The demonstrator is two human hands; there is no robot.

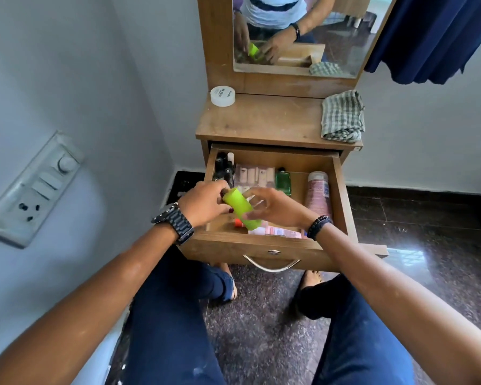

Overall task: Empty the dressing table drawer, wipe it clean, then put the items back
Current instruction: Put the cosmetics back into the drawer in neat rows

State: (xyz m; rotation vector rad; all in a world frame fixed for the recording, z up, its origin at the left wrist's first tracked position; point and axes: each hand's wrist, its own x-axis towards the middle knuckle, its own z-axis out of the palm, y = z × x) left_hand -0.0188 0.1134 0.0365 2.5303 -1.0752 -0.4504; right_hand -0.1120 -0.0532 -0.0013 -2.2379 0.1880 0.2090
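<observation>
Holding a lime-green bottle over the open drawer, both hands have a grip on it: the left hand pinches the top end near the drawer's left side, and the right hand curls round the lower part. Its long axis runs diagonally, top end back-left, bottom end toward the front edge, so it sits right between the two hands with both forearms reaching in from the front. My guess is it goes up on the worktop next, between the white jar at the back-left corner and the checked cloth on the right edge, well clear of both.
</observation>
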